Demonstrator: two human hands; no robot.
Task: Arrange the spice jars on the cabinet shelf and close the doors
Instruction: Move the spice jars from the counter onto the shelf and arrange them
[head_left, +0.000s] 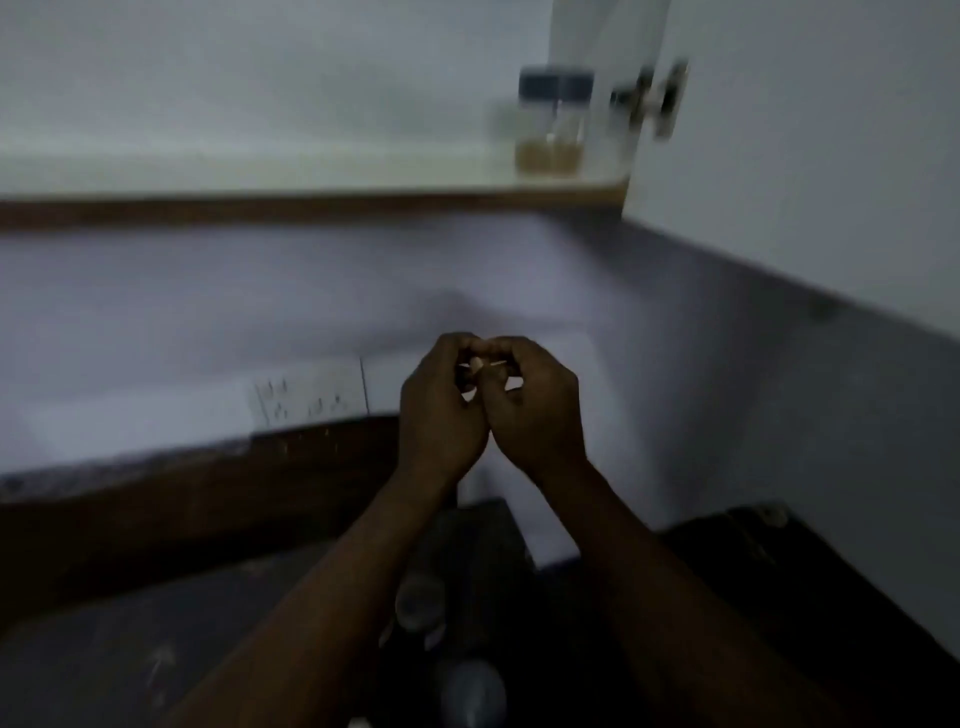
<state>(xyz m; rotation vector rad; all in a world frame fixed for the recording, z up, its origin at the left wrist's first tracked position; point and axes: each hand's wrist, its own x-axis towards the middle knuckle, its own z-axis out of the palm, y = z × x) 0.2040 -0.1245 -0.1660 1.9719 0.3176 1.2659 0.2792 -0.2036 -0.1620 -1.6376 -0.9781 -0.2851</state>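
Two jars (553, 122) with dark lids already sit at the right end of the shelf (311, 179). One door (805, 156) beside them is open and needs shutting. Below is a pale wall (208, 301). Left hand (441, 410) and right hand (535, 410) touch, fingers curled, maybe holding something tiny; I cannot tell.

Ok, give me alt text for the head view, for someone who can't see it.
Both hands, left and right, meet at centre frame, fingers curled together, holding no jar. Up right, blurred jars with dark lids stand at the right end of the shelf, beside the open door and its hinge. The picture is dim and motion-blurred.
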